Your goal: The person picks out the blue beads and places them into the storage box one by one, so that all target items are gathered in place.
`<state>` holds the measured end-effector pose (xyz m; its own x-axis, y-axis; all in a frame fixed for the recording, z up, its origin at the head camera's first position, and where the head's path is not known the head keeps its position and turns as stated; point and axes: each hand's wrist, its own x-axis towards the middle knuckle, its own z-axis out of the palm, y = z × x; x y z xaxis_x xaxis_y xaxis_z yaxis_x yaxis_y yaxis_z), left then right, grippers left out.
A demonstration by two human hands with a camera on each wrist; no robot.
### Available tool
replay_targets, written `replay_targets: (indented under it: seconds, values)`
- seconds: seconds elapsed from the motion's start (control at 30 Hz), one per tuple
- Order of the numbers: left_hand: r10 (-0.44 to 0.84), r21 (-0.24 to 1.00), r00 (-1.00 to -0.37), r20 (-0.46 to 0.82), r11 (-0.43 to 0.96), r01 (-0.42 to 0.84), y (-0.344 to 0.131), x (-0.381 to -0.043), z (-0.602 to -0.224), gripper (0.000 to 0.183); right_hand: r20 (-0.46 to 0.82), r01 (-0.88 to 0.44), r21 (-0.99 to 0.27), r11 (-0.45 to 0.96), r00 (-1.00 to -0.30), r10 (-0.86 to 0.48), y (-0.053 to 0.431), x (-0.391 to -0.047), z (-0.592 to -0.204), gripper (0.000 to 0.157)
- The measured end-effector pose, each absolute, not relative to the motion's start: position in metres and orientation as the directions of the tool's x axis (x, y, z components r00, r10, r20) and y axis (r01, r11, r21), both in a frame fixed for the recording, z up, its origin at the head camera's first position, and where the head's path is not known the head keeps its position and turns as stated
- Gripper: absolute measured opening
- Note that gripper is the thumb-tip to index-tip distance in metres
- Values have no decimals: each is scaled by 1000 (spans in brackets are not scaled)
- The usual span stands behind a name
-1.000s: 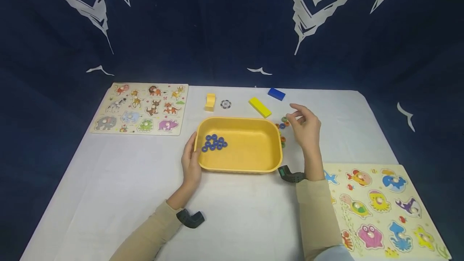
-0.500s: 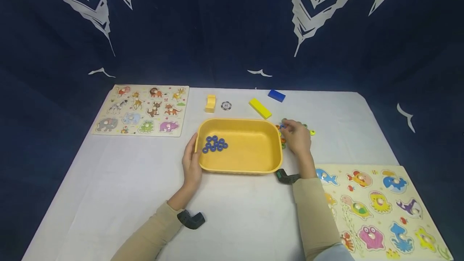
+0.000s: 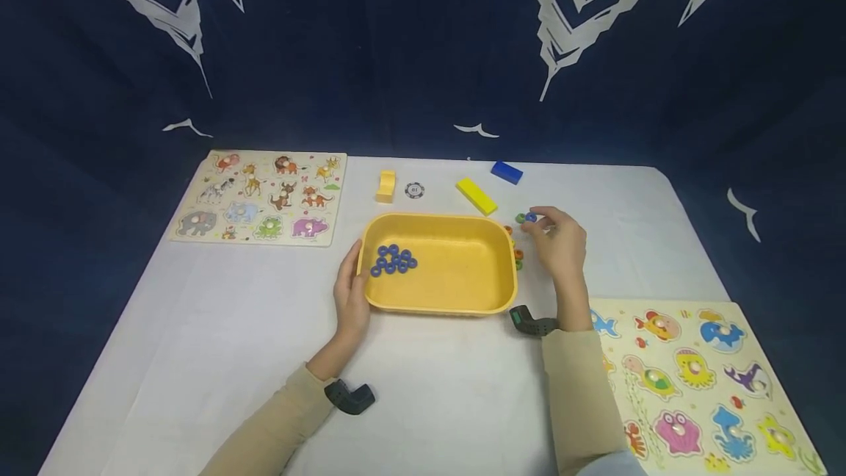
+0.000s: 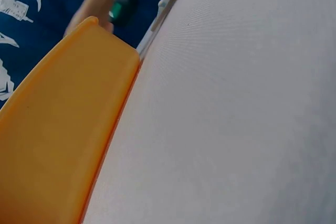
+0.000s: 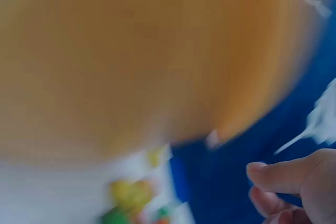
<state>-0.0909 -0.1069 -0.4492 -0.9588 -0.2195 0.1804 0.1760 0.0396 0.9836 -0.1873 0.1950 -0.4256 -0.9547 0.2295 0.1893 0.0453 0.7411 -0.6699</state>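
Observation:
In the head view a yellow tray (image 3: 456, 267) lies at the middle of the white table, with several blue ring beads (image 3: 396, 259) at its left end. My left hand (image 3: 351, 303) grips the tray's left end, thumb at the rim. Beyond the tray's right end, my right hand (image 3: 563, 244) pinches a blue ring bead (image 3: 532, 217) between thumb and fingertips. A green bead (image 3: 520, 218) shows right beside it. More loose beads (image 3: 518, 255), orange and green, lie along the tray's right side, partly hidden by it. The right wrist view is blurred, showing the thumb and curled fingers (image 5: 278, 177).
Behind the tray are a yellow arch-shaped block (image 3: 386, 186), a round chip (image 3: 414, 190), a yellow block (image 3: 476, 196) and a blue block (image 3: 507, 172). An animal puzzle board (image 3: 261, 197) lies at back left, a sea-animal board (image 3: 700, 388) at front right beside the right forearm.
My right hand lowered to the loose beads by the tray, then moved back and to the right with a blue bead at its fingertips. The left hand and tray stay in place.

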Motion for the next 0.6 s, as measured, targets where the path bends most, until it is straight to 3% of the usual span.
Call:
replay_targets:
  seconds: [0.1,0.27,0.33,0.6]
  values:
    - [-226,984,-957,180,45,174,-107,-91,-446,49,228,-27,-715,698,-954,197,191,-182,-416,27]
    - [-243,983,-953,182,53,175,-108,-91,-446,49,190,-155,-718,679,-981,-24,157,-166,-395,25]
    - [-245,983,-952,182,45,177,-108,-92,-446,50,136,-173,-705,688,-985,-108,135,-158,-382,22]
    - [-226,984,-958,177,32,175,-107,-91,-447,49,-46,-188,-627,756,-960,-277,90,-160,-404,19]
